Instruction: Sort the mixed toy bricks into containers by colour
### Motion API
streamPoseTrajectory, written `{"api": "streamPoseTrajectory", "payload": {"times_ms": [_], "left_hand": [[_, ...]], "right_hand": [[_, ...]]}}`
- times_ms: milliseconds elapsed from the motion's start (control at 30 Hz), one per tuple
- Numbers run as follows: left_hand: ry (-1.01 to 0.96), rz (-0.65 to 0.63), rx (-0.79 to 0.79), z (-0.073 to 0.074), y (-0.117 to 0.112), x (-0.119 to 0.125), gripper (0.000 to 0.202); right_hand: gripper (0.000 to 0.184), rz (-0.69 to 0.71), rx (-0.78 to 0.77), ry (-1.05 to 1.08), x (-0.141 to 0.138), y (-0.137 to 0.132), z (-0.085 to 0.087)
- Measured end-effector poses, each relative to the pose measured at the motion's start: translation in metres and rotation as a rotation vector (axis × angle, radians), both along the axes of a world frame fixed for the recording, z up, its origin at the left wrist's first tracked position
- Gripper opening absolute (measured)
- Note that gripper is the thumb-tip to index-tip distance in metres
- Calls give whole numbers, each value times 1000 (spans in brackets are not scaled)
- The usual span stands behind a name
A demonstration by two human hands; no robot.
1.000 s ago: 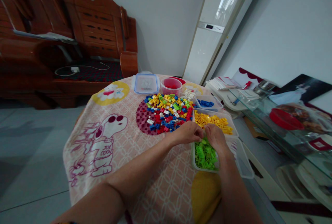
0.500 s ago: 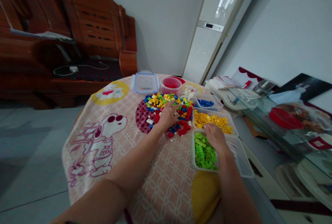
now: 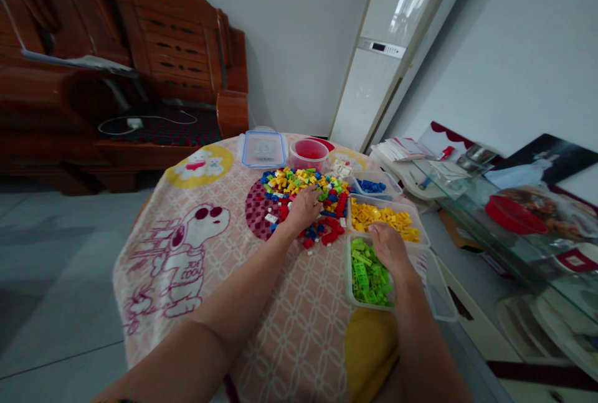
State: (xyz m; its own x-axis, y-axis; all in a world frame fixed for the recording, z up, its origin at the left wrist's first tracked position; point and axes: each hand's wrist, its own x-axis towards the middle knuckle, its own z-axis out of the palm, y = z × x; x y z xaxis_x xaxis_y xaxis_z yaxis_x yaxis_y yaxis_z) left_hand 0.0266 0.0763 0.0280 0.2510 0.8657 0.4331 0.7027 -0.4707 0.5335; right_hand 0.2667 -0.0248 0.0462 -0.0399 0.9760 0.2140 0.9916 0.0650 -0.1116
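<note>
My left hand (image 3: 304,208) is at the mixed pile of toy building bricks (image 3: 293,182), its fingers curled down and pressed together among them. A green brick shows by its fingertips, but what they pinch is hidden. My right hand (image 3: 389,246) hovers over the border between the box of green bricks (image 3: 369,275) and the box of yellow bricks (image 3: 383,219). Its fingers are closed and point down, and I cannot make out anything in them. Behind the yellow box is a smaller box of blue bricks (image 3: 370,185).
A pink tub (image 3: 309,154) with red bricks stands behind the pile, beside a blue-rimmed lidded box (image 3: 264,149). White bricks (image 3: 341,168) lie in a small heap. A clear lid (image 3: 439,284) lies right of the green box. A glass shelf (image 3: 495,228) borders the table's right side.
My left hand's fingers were more spread over the pile and have drawn together, curling into the bricks. My right hand has hardly moved.
</note>
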Motion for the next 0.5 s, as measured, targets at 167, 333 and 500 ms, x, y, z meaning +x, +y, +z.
{"api": "streamPoseTrajectory", "payload": {"times_ms": [167, 333, 500], "left_hand": [[-121, 20, -3, 11, 1, -3, 29], [-198, -122, -119, 35, -13, 2, 26], [-153, -408, -197, 57, -38, 14, 25]], "right_hand": [[35, -18, -20, -15, -2, -1, 3], [35, -48, -53, -25, -4, -1, 6], [35, -66, -64, -22, -5, -2, 7]]}}
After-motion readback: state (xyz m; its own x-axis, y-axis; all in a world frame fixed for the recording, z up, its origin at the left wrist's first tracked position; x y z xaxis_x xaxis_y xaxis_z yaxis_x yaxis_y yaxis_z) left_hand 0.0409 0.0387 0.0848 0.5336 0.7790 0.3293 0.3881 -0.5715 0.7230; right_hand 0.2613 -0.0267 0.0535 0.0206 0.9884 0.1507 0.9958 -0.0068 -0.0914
